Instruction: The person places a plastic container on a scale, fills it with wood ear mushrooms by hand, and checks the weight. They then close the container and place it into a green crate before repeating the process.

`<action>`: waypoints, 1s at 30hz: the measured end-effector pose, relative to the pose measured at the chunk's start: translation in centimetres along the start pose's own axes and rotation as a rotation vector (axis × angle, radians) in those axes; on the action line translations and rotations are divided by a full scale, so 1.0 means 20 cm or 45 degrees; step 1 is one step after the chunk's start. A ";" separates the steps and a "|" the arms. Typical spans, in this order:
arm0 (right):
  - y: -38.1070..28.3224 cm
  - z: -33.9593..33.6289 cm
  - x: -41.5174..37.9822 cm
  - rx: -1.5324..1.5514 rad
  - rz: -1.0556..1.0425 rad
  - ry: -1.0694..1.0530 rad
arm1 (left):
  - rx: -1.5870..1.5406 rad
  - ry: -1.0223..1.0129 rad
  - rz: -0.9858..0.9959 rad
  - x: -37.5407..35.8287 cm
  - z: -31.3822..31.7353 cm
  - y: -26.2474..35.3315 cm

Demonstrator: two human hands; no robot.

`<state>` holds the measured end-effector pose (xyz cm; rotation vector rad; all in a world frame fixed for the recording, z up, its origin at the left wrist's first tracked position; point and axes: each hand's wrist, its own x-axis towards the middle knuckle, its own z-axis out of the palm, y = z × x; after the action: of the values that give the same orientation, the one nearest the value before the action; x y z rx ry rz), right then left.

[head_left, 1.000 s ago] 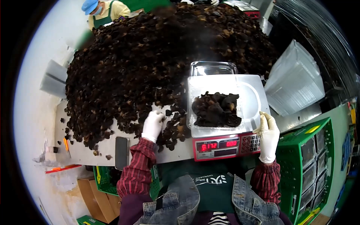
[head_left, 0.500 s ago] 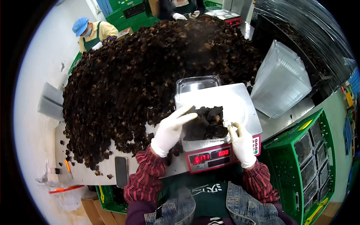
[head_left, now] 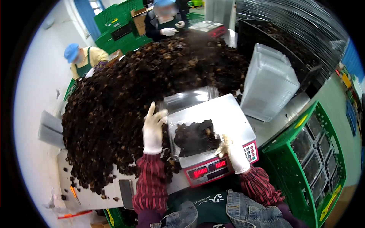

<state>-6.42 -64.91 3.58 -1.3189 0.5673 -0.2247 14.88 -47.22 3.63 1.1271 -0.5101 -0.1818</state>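
Note:
A clear plastic tray (head_left: 197, 157) holding dark, frilly pieces that look like wood ear mushroom (head_left: 194, 137) rests on the scale (head_left: 232, 114). Its red digits glow on the front panel. My white-gloved right hand (head_left: 234, 154) pinches the tray's right edge near the front corner. To the left of the scale, my gloved left hand (head_left: 153, 127) is raised over the edge of the mushroom pile, fingers apart and nothing visible in them. Just beyond its fingertips, a clear plastic lid (head_left: 190, 99), blurred, lies against the scale's far edge.
A huge mushroom pile (head_left: 125, 98) covers the table. Nested clear containers (head_left: 270, 83) stand at right, above a green crate (head_left: 283, 167) of packed boxes. A phone (head_left: 126, 193) lies at the front left. Two co-workers, one person (head_left: 85, 60) at left and another person (head_left: 165, 22), work behind the pile.
My left hand has moved left, away from the tray, and the mushroom in it lies flatter. The scale's left reading has risen. My right hand stays at the tray's edge; the view has shifted.

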 end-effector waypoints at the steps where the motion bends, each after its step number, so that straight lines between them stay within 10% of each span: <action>1: 0.01 -0.02 0.00 0.219 0.011 -0.050 | 0.310 -0.179 0.146 -0.07 -0.08 0.03; 4: -0.01 -0.05 -0.01 0.159 -0.071 -0.216 | 1.338 -0.454 0.638 -0.34 -0.03 0.21; 8: 0.01 -0.03 -0.01 0.106 -0.062 -0.235 | 0.347 0.054 -0.450 -0.63 0.04 0.16; 20: -0.11 -0.19 -0.30 0.063 -0.365 0.123 | 0.136 0.131 -0.341 -0.71 0.39 0.17; 22: -0.27 -0.43 -0.46 -0.674 -0.724 0.532 | 0.107 -0.258 -0.368 -0.74 0.44 0.16; 24: -0.54 -0.68 -0.78 -0.330 -0.471 0.650 | -0.064 -0.414 -0.301 -0.75 0.49 0.18; 30: -0.64 -1.71 -1.71 -1.242 -0.521 1.379 | 0.259 -0.167 -0.404 -0.67 0.27 0.10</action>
<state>-50.74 -81.18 20.16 -2.2277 1.4220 -1.1470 0.35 -45.53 3.30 1.3992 -0.4709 -0.4908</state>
